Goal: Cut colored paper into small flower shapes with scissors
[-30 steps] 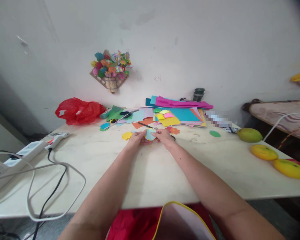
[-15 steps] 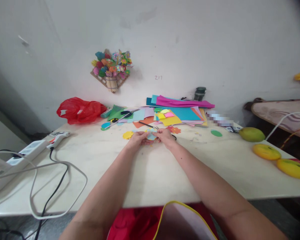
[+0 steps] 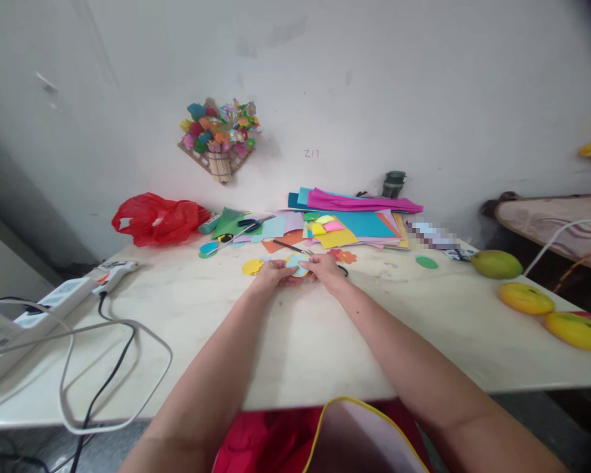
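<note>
Between my two hands is a small light-blue paper cutout (image 3: pixel 299 267), gripped from both sides just above the table. My left hand (image 3: pixel 276 270) is closed on its left edge, thumb on top. Closed on its right edge is my right hand (image 3: pixel 324 268). Yellow paper cutouts (image 3: pixel 252 267) lie beside my left fingers. Just past my right hand are red and orange flower-shaped cutouts (image 3: pixel 342 255). The black loop of a handle (image 3: pixel 343 270) shows partly from behind that hand. A thin dark pointed tool (image 3: pixel 291 246) lies beyond the hands.
Coloured sheets (image 3: pixel 364 225) are piled along the wall, with scissors (image 3: pixel 250 225) at their left. A red plastic bag (image 3: pixel 157 218) sits back left. Power strips (image 3: pixel 54 299) and loose cables occupy the left side. Mangoes (image 3: pixel 525 299) and a green oval cutout (image 3: pixel 426 262) are on the right.
The light-blue cutout has shifted slightly between my fingers, and both thumbs now lie on top of it. My arms stay almost in the same place.
</note>
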{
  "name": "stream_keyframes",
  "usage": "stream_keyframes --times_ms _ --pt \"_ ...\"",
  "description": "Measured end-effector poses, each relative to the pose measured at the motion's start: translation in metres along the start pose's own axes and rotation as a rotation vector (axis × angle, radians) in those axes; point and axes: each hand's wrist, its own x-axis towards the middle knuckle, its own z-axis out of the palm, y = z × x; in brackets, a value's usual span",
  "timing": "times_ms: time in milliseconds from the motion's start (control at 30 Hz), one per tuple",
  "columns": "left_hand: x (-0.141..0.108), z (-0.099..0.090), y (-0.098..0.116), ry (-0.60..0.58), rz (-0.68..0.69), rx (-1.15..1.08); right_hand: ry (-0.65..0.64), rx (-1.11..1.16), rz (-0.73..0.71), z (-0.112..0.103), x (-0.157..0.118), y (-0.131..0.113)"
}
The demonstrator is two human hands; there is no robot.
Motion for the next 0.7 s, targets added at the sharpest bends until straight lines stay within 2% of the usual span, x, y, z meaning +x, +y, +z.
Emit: stream_keyframes --times_ms 333,500,567,633,700 --pt "-0.001 0.003 0.001 0.077 0.001 -0.003 -0.041 0.030 0.036 0.000 -0.004 -0.004" --pt "0.001 0.003 -0.001 0.090 0.026 0.016 -0.033 0.138 0.090 -0.001 -0.005 -0.008" --pt "0.002 0.003 -0.001 0.100 0.036 0.017 0.003 0.168 0.114 -0.005 -0.003 -0.009" --pt "0.002 0.003 -0.001 0.117 0.052 0.033 0.080 0.136 0.076 -0.011 0.000 -0.012" --pt "0.003 0.003 -0.001 0.152 0.074 0.093 0.268 0.001 -0.059 -0.013 0.002 -0.016"
